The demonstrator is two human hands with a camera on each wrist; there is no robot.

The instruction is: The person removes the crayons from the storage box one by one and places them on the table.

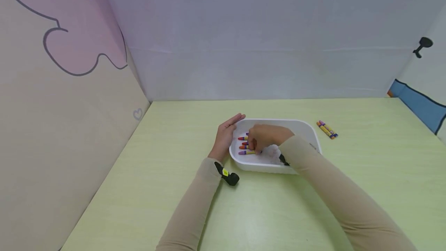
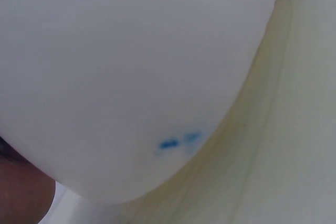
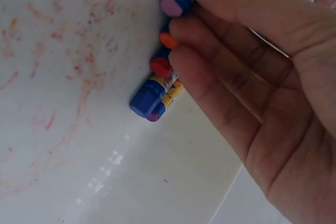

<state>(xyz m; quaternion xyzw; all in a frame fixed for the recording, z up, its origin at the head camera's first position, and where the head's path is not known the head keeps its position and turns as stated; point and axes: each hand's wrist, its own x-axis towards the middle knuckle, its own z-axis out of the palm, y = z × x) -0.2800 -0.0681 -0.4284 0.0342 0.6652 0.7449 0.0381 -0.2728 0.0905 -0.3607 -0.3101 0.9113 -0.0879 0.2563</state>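
A white plastic tray [image 1: 278,168] stands on the table, holding a row of crayons at its left end. My left hand [image 1: 223,138] holds the tray's left end, with the fingers along the far corner. In the left wrist view the tray's outer wall [image 2: 131,77] hides most of that hand. My right hand [image 1: 266,134] reaches into the tray, pinching a purple crayon [image 1: 246,152] between thumb and fingers. Its pinkish-purple end [image 3: 172,4] shows close up. Beside it lie an orange crayon [image 3: 168,38], a red crayon [image 3: 160,65] and a blue crayon [image 3: 147,98].
Two crayons [image 1: 326,130] lie side by side on the table to the right of the tray. The pale green table [image 1: 258,212] meets a cloth-covered wall [image 1: 265,49] at the back. A patterned side wall [image 1: 69,127] borders it on the left.
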